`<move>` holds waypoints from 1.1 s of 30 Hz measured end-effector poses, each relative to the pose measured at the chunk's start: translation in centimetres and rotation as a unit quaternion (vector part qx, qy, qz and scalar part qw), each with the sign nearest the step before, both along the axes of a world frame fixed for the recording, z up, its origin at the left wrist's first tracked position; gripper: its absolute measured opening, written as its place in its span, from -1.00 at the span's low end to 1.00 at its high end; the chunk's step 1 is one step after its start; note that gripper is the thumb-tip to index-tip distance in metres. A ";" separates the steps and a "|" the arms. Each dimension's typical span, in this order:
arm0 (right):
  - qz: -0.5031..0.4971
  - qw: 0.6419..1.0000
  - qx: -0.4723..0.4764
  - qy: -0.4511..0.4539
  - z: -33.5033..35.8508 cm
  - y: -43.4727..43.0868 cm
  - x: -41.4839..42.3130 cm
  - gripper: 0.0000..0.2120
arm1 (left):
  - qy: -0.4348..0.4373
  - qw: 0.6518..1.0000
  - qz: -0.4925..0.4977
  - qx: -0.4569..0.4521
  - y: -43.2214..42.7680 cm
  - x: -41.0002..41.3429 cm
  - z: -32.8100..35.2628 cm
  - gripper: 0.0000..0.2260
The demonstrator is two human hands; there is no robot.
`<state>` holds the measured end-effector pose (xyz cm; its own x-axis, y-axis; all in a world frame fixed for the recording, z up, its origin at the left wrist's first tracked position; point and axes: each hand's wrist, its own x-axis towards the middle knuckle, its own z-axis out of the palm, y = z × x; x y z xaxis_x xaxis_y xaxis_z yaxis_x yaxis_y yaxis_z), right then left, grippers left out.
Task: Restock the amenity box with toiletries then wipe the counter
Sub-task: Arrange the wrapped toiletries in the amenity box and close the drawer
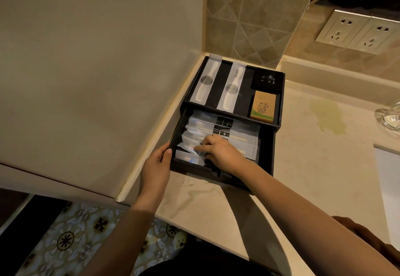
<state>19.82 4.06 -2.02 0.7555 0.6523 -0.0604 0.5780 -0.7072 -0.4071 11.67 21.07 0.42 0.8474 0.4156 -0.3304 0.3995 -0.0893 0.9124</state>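
- The black, two-tier amenity box (279, 111) sits in the counter's back corner, against the wall; I use it as the landmark.
- Its lower drawer (265, 158) is pulled out towards me, filled with overlapping frosted plastic toiletry sachets (216, 128).
- My left hand (157, 167) grips the drawer's near-left corner, thumb curled over the rim, likely to steady the drawer while I load it.
- My right hand (218, 151) rests inside the drawer, fingers curled and pinching one sachet's edge, apparently seating it in the row.
- On the box's upper tray lie two white combs in clear sleeves (207, 80), a small black carton (267, 80) and a tan printed carton (263, 107).
- Right of the box, a yellowish spill (326, 115) marks the pale stone counter (303, 167); I judge wiping is not yet done.
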 end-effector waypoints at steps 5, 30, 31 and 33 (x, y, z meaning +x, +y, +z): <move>-0.005 1.000 0.001 -0.010 0.4 0.3 0.1 -0.63 | 0.003 1.000 -0.003 0.000 0.1 -0.1 0.3 -0.69; -0.092 0.990 0.026 0.108 0.4 3.9 0.4 -0.57 | 0.003 1.000 -0.024 0.015 0.4 0.1 0.3 -0.68; -0.098 0.989 0.026 0.111 0.4 4.0 0.5 -0.57 | 0.003 1.000 -0.024 0.014 0.4 0.1 0.4 -0.68; -0.105 0.987 0.028 0.115 0.5 4.1 0.4 -0.58 | 0.000 1.000 -0.024 0.012 0.5 0.1 0.4 -0.68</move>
